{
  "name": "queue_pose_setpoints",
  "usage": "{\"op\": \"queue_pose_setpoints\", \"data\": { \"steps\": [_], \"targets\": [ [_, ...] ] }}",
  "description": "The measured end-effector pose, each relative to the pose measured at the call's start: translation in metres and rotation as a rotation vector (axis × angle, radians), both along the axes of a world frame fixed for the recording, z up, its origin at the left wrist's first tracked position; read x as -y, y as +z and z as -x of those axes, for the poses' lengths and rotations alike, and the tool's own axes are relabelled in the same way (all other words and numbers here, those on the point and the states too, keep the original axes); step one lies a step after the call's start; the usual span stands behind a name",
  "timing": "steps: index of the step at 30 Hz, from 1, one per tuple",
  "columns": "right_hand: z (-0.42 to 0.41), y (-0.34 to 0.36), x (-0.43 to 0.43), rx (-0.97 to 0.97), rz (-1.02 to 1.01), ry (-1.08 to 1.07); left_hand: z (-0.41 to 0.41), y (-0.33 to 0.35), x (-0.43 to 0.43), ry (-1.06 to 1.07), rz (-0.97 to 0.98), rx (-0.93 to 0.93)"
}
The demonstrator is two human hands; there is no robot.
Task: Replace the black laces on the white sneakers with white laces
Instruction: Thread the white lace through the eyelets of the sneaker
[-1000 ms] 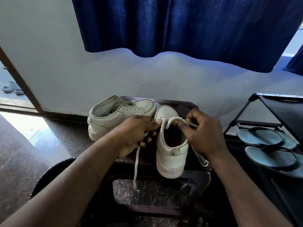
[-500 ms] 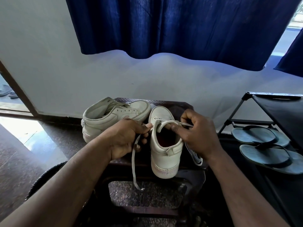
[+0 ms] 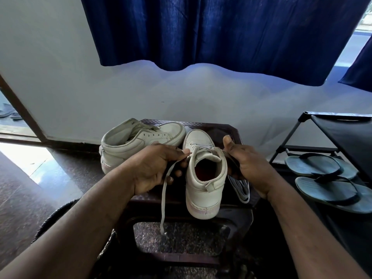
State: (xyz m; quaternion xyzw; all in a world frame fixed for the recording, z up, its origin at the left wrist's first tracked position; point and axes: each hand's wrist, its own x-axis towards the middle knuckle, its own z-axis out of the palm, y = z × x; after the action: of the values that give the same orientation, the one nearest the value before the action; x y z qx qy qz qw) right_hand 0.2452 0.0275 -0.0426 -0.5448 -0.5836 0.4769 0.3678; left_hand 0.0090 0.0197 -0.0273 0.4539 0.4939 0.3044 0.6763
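Nearest the edge of the surface, the heel of the near sneaker overhangs, so a hard tug could tip it off. The left hand pinches the white lace, whose dangling end could pull through unevenly. The right hand curls round the lace's other run, its grip partly hidden. The eyelets are hard to make out. Behind, the second sneaker lies unlaced, and no black laces show.
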Motion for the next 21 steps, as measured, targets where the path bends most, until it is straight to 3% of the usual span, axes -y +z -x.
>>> {"op": "queue_pose_setpoints", "data": {
  "steps": [7,14,21],
  "targets": [
    [-0.0022,-0.0016,-0.0015,-0.219,0.094,0.01,-0.0011,-0.0018,-0.0017,0.02,-0.026,-0.024],
    [-0.0006,0.004,-0.0003,-0.411,0.156,-0.037,-0.0051,0.0018,-0.002,0.054,0.095,0.05],
    [-0.0035,0.0004,-0.0017,-0.243,0.042,-0.138,-0.0073,0.001,-0.0043,0.099,0.136,0.065]
  ]
}}
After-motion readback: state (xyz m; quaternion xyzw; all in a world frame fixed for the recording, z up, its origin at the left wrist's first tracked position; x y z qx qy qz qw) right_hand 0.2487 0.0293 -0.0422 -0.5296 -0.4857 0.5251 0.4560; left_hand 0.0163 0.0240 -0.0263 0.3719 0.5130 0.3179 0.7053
